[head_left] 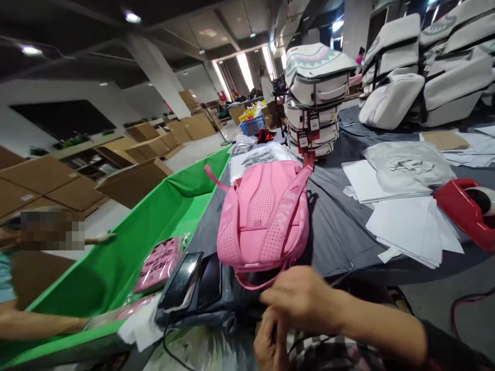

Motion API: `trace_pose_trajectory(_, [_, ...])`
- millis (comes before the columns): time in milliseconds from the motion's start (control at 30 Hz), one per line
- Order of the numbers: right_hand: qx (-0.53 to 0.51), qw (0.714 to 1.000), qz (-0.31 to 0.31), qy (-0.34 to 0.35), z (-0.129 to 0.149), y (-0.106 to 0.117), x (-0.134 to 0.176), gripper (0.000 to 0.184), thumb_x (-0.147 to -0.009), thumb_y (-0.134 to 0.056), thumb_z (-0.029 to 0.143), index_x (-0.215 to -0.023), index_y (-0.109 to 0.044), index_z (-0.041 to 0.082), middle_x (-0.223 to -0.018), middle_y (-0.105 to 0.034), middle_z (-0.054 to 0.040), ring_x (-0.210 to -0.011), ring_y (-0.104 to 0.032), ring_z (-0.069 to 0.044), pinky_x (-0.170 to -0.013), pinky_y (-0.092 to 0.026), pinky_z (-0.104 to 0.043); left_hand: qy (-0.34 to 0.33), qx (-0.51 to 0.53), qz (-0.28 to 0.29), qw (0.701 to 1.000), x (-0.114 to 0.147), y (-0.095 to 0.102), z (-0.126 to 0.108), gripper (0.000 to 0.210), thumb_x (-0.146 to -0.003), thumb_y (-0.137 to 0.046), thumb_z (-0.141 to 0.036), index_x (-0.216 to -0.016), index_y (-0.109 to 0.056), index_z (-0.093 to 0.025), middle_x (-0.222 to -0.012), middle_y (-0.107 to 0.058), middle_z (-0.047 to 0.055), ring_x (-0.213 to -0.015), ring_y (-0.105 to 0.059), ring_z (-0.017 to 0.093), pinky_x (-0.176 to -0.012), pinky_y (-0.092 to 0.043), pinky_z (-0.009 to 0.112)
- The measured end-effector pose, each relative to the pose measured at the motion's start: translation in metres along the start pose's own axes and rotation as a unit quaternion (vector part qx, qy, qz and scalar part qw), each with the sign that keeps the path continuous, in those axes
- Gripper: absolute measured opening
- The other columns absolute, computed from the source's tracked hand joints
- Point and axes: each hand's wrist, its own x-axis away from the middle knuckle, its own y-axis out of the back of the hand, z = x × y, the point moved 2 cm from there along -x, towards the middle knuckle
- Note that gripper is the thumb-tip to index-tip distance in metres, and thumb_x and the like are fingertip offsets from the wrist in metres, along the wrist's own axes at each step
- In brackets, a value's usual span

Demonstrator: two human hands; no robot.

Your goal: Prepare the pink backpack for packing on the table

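Note:
A pink backpack [266, 216] lies on the dark-covered table with its perforated back panel and shoulder straps facing up. Just below its near end, at the table's edge, my two hands meet. My right hand [303, 299] is closed, slightly blurred, its fingers bent in over the left. Beneath it my left hand [270, 340] is curled with fingertips drawn together. Whatever lies between the fingers is hidden. A pink strap loop [251, 284] hangs from the bag close to my right fingers. Left of the bag lie a black phone [181, 281] and a flat dark object [210, 278].
A green fabric bin [127, 252] at left holds a bagged pink item [158, 263]; another person's arm [42, 324] reaches into it. Stacked white backpacks [317, 98] stand behind. Paper sheets [413, 226], plastic bags [410, 165] and a red tape dispenser [464, 206] lie right.

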Motion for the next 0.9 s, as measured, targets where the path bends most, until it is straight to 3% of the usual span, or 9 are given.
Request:
trace_pose_trajectory(33, [-0.016, 0.997, -0.031, -0.065, -0.012, 0.027, 0.019, 0.029, -0.106, -0.046, 0.032, -0.091, -0.068, 0.019, -0.072, -0.069, 0.0003, -0.061, -0.063, -0.015, -0.056, -0.048, -0.029, -0.028, -0.019, -0.023, 0.999, 0.002, 0.010, -0.001, 0.027, -0.098, -0.054, -0.022, -0.122, -0.063, -0.031, -0.110, -0.070, 0.002, -0.097, -0.070, 0.023, -0.082, -0.062, 0.042])
trace_pose_trajectory(100, [-0.053, 0.968, -0.001, -0.246, -0.047, 0.079, 0.063, 0.026, -0.104, -0.051, 0.038, -0.097, -0.071, 0.023, -0.085, -0.076, -0.0017, -0.072, -0.069, -0.017, -0.065, -0.054, -0.027, -0.099, -0.085, -0.077, 0.988, -0.011, 0.023, -0.003, 0.037, -0.093, -0.056, -0.016, -0.126, -0.063, -0.032, -0.122, -0.068, 0.003, -0.111, -0.068, 0.025, -0.094, -0.059, 0.044])
trace_pose_trajectory(133, [-0.043, 0.939, -0.014, -0.341, -0.068, 0.105, 0.089, 0.031, -0.101, -0.054, 0.048, -0.092, -0.072, 0.024, -0.085, -0.076, -0.0022, -0.073, -0.071, -0.019, -0.067, -0.056, -0.028, -0.129, -0.131, -0.101, 0.978, -0.025, 0.025, -0.002, 0.042, -0.091, -0.060, -0.017, -0.131, -0.062, -0.029, -0.130, -0.066, 0.006, -0.121, -0.064, 0.028, -0.103, -0.054, 0.046])
trace_pose_trajectory(200, [0.023, 0.894, -0.048, -0.445, -0.111, 0.151, 0.141, 0.050, -0.086, -0.058, 0.075, -0.088, -0.073, 0.027, -0.083, -0.076, -0.0048, -0.068, -0.069, -0.022, -0.058, -0.054, -0.031, -0.102, -0.228, -0.128, 0.960, -0.062, 0.022, 0.010, 0.043, -0.095, -0.058, -0.025, -0.138, -0.059, -0.022, -0.142, -0.060, 0.013, -0.139, -0.050, 0.033, -0.114, -0.042, 0.053])
trace_pose_trajectory(333, [0.123, 0.832, -0.002, -0.541, -0.176, 0.208, 0.223, 0.072, -0.055, -0.065, 0.095, -0.083, -0.074, 0.030, -0.086, -0.074, -0.0143, -0.066, -0.066, -0.029, -0.054, -0.050, -0.042, -0.033, -0.311, -0.002, 0.950, -0.114, 0.001, 0.046, 0.046, -0.100, -0.041, -0.033, -0.139, -0.061, -0.018, -0.145, -0.062, 0.011, -0.140, -0.050, 0.029, -0.123, -0.026, 0.054])
trace_pose_trajectory(433, [0.092, 0.820, 0.050, -0.562, -0.192, 0.218, 0.251, 0.072, -0.042, -0.066, 0.098, -0.066, -0.070, 0.030, -0.072, -0.071, -0.0133, -0.065, -0.066, -0.033, -0.057, -0.051, -0.048, -0.033, -0.301, 0.034, 0.953, -0.116, -0.003, 0.058, 0.045, -0.101, -0.038, -0.036, -0.135, -0.064, -0.021, -0.142, -0.064, 0.007, -0.134, -0.056, 0.026, -0.126, -0.018, 0.051])
trace_pose_trajectory(600, [0.120, 0.842, 0.075, -0.520, -0.194, 0.209, 0.259, 0.075, -0.064, -0.047, 0.100, -0.063, -0.067, 0.028, -0.070, -0.069, -0.0102, -0.069, -0.064, -0.031, -0.066, -0.052, -0.049, -0.029, -0.277, 0.053, 0.959, -0.112, 0.011, 0.063, 0.050, -0.103, -0.031, -0.039, -0.136, -0.062, -0.020, -0.144, -0.063, 0.008, -0.135, -0.056, 0.026, -0.125, -0.017, 0.051])
trace_pose_trajectory(800, [0.165, 0.859, 0.092, -0.475, -0.201, 0.219, 0.247, 0.085, -0.067, -0.033, 0.104, -0.070, -0.066, 0.026, -0.081, -0.073, -0.0116, -0.081, -0.065, -0.033, -0.075, -0.050, -0.048, 0.001, -0.171, 0.129, 0.977, -0.123, 0.030, 0.072, 0.051, -0.099, -0.038, -0.047, -0.139, -0.057, -0.022, -0.148, -0.059, 0.010, -0.143, -0.047, 0.030, -0.124, -0.018, 0.062])
trace_pose_trajectory(900, [0.148, 0.870, 0.035, -0.468, -0.194, 0.235, 0.224, 0.073, -0.077, -0.039, 0.096, -0.075, -0.059, 0.026, -0.088, -0.073, -0.0114, -0.082, -0.067, -0.029, -0.077, -0.050, -0.041, -0.012, -0.089, 0.034, 0.995, -0.122, 0.032, 0.052, 0.044, -0.098, -0.047, -0.046, -0.134, -0.059, -0.025, -0.144, -0.062, 0.009, -0.144, -0.045, 0.031, -0.123, -0.028, 0.058])
